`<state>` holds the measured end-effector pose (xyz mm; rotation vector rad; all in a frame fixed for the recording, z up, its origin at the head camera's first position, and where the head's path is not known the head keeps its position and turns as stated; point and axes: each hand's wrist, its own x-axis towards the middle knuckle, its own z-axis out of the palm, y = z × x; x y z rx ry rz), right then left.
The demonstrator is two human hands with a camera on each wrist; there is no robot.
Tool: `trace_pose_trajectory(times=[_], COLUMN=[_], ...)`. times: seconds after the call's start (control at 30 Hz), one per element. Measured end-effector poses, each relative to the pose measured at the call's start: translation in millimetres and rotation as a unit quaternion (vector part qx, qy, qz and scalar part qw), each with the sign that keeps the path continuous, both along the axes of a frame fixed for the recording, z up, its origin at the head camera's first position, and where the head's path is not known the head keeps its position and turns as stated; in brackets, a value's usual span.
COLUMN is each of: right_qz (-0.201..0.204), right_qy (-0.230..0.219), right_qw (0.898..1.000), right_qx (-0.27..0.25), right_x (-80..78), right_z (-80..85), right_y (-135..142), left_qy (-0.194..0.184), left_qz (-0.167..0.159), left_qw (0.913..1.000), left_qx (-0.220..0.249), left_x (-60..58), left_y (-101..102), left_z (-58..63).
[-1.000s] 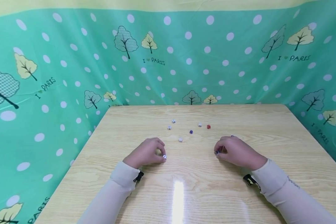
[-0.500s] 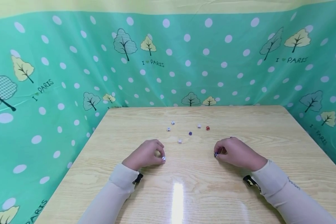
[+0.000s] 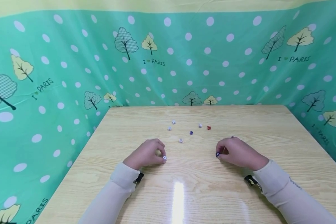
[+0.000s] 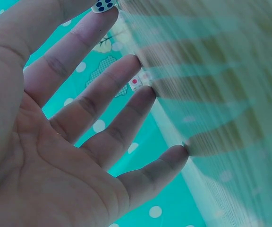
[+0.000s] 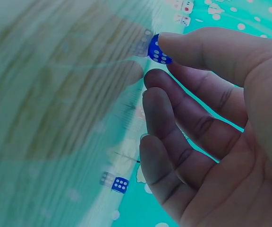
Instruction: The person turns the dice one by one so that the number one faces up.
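Fingers (image 4: 79, 42) of left hand (image 3: 146, 153) pinching white die (image 4: 104, 5), right hand (image 3: 239, 152) pinching blue die (image 5: 158, 53), dotted faces turned palmward

The worktop (image 3: 212, 193) has pale wood grain; toward its far edge is a red die (image 3: 208, 128). The curtain (image 3: 179, 62) is green with white dots. The left fingers (image 4: 74, 42) hold a white die (image 4: 104, 5) with dark-blue dots, the right fingers (image 5: 192, 106) a blue die (image 5: 157, 53) with white dots.

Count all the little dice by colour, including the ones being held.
White dice: 5, one in the left hand
Blue dice: 3, one in the right hand, one mostly behind it in the head view
Red die: 1
Total: 9
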<state>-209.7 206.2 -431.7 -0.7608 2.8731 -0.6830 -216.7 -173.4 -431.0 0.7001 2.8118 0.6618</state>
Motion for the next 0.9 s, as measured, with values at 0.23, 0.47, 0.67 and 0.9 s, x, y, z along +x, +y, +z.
trace_pose_trajectory(times=[0.23, 0.47, 0.67, 0.9], right_qz=[0.0, -0.001, 0.007, 0.02], right_qy=[0.004, 0.027, 0.042, 0.043], right_qw=[1.0, 1.0, 0.999, 0.999], right_qx=[0.003, 0.012, 0.022, 0.018], right_x=[0.0, 1.3, 2.6, 2.2], right_z=[-0.6, 0.2, -0.7, -1.7], right_y=[0.0, -2.8, -5.2, -4.9], left_qy=[0.001, -0.001, 0.005, 0.008], left_qz=[-0.001, 0.003, 0.001, 0.003], left_qw=[1.0, 1.0, 1.0, 0.9999], left_qx=[-0.002, -0.005, 0.0, -0.009], left_x=[0.6, 0.5, 0.1, -0.6], left_y=[-0.3, 0.3, 0.6, 1.3], left_z=[0.3, 0.7, -0.5, -0.9])
